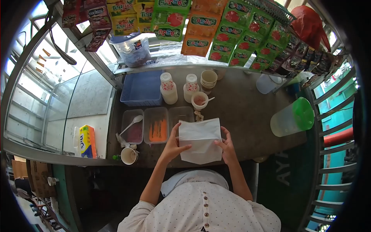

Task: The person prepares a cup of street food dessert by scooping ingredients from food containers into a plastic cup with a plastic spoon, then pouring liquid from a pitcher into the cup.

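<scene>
White paper spans the space between two pinching hands

The white paper (200, 135) lies directly between the left hand (172, 149) and the right hand (228, 149), both touching it, neither clearly nearer. It looks about as wide as it is deep, so no long axis stands out; a crease or folded edge crosses it from hand to hand. Each hand pinches a side edge, thumb on the upper face, fingers around the edge and partly hidden behind. How firm the hold is, I cannot tell.

Taking the tub of orange strips (155, 125) as landmark, the paper is just to its right and a little nearer the person. Just left of the tub sits a container of purple contents (132, 129); beyond it, to the right, stands a cup with a spoon (199, 99).
</scene>
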Demonstrator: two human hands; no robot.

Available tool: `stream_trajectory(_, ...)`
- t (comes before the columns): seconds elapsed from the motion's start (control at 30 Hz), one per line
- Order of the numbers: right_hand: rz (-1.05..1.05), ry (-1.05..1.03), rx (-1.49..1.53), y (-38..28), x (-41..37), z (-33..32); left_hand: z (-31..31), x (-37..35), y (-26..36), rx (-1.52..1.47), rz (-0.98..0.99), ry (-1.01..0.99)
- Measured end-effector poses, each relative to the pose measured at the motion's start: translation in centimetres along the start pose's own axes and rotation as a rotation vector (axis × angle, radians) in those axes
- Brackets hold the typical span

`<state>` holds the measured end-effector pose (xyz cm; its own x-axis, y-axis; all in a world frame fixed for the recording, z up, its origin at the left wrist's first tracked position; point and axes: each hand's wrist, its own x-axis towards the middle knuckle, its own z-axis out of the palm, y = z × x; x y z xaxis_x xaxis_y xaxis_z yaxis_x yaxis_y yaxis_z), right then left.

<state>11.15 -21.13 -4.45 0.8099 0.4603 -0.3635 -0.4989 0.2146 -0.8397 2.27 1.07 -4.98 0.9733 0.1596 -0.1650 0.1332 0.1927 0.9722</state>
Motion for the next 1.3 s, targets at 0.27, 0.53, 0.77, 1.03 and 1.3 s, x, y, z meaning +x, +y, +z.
stream_trajectory(0.27,-0.178,-0.054,-0.362,-2.5,-0.1,0.2,-0.4,-1.3,1.1,0.182,0.062,0.154)
stream_trajectory(0.53,-0.314,0.037,-0.400,-1.2,1.0,-0.1,0.5,-2.3,2.7,0.498,0.177,0.400)
stream_trajectory(0.77,-0.322,-0.055,-0.430,-0.9,1.7,0.0,0.8,-2.3,3.5,0.616,0.354,0.474)
stream_trajectory(1.03,-0.341,-0.116,-0.308,-2.1,1.9,0.8,0.2,-1.7,2.4,0.413,0.350,0.541)
stream_trajectory(1.3,-0.439,-0.074,-0.491,-4.8,3.8,0.3,0.2,0.9,3.8,0.560,0.420,0.521)
